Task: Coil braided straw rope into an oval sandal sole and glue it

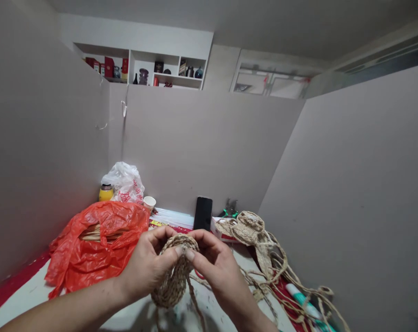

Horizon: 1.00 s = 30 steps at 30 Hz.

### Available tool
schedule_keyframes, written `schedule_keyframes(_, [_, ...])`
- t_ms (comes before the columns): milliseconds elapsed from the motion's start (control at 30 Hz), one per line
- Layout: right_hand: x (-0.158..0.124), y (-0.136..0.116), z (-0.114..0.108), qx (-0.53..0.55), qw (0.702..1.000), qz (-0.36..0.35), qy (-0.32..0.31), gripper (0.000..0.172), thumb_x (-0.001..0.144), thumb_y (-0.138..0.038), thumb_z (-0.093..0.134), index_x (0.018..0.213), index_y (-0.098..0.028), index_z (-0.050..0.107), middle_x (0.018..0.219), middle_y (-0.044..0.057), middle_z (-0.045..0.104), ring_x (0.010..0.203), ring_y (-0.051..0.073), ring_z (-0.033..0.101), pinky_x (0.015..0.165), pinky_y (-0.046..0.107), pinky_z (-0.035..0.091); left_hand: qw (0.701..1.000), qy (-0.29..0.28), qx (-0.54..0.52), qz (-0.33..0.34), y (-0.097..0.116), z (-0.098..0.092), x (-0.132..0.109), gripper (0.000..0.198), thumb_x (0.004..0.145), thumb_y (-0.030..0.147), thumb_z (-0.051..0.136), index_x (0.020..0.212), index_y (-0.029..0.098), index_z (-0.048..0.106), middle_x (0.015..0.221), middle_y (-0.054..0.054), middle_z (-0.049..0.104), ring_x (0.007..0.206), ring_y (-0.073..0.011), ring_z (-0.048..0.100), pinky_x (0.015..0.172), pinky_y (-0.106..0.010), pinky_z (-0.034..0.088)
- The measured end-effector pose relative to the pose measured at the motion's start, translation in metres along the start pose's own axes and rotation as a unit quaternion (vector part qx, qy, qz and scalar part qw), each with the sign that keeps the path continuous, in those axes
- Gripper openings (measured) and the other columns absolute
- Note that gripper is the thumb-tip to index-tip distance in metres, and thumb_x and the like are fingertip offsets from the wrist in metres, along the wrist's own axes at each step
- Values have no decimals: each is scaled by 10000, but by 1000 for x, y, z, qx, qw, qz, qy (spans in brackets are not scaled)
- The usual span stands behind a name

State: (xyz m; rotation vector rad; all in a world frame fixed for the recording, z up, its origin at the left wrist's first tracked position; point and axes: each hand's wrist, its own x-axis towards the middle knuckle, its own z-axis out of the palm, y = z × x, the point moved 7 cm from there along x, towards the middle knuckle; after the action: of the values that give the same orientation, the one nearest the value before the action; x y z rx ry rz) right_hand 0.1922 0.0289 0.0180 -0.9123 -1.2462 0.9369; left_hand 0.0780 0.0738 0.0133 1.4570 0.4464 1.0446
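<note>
We seem to be in a small craft workspace, partitioned like an office cubicle: plain grey panels (202, 143) close in the tabletop (25, 302) on three sides. Braided cord (248, 228) and green-handled pliers (230, 210) suggest handiwork to us. Above the panels we see white shelves (136, 34) displaying vases (144, 76) and red boxes (108, 67); whether home or business, we cannot tell.

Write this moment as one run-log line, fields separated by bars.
left hand: pinching woven piece | right hand: pinching same piece | nearby: red plastic bag, upright black phone, braided cord
</note>
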Motion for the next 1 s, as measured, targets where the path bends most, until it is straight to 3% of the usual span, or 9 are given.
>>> schedule_keyframes(100, [0,-5,-6,3,1000,-27,-1,307,774,-384,705,1028,-222,650,930,35,679,896,189,603,809,292,471,999,19,-36,-22,3,-3,2,146,726,272,685,779,154,616,746,-12,642,691,-136,556,667,-246,450])
schedule_keyframes(233, [-4,-12,-22,-57,991,-83,93,255,821,-404,648,1026,-256,685,945,46,701,900,210,624,796,318,502,997,17,-63,-48,1,-3,2,126,726,258,682,772,163,615,723,1,645,672,-127,558,661,-241,441])
schedule_keyframes(333, [-8,-17,-20,-128,978,-128,106,209,845,-371,629,1013,-290,723,987,41,719,943,215,627,855,328,486,997,8,-64,-42,-3,-2,2,100,725,230,676,768,160,619,714,10,625,665,-117,537,652,-231,423])
schedule_keyframes(433, [-6,-11,-15,-130,982,-118,74,191,866,-370,609,968,-289,749,959,40,734,943,214,630,883,332,464,997,1,-63,-37,-7,-2,1,78,729,213,671,758,157,624,699,15,607,653,-108,517,649,-226,408])
schedule_keyframes(600, [2,8,-18,6,998,-44,45,310,890,-447,553,1093,-255,687,972,62,719,880,202,624,809,333,480,989,3,-133,-57,-6,-4,2,116,739,243,680,809,165,629,756,-12,643,712,-144,582,708,-264,432])
schedule_keyframes(700, [4,6,-13,-29,999,-26,15,325,849,-461,608,1069,-238,696,915,53,710,781,178,612,737,299,484,984,25,-170,-52,1,-12,6,106,756,244,661,817,166,622,737,-9,643,679,-141,586,688,-265,442])
schedule_keyframes(833, [0,10,10,-83,992,32,-85,326,760,-371,732,1047,-220,705,914,43,696,861,198,600,807,310,458,976,65,-204,-29,10,-22,11,97,765,215,638,842,160,618,753,-11,646,655,-125,570,655,-248,446])
schedule_keyframes(900, [-3,15,21,-91,986,55,-126,263,737,-324,753,964,-195,720,838,21,679,804,180,583,734,274,446,974,83,-209,-22,12,-25,10,123,753,211,644,862,157,622,757,-12,645,664,-125,570,651,-241,442])
schedule_keyframes(1000, [-5,26,30,-76,983,87,-141,188,710,-321,759,743,-143,711,651,-17,606,625,124,513,599,227,391,973,94,-208,-26,11,-25,9,137,735,228,665,844,154,626,739,-8,639,650,-122,561,640,-238,438])
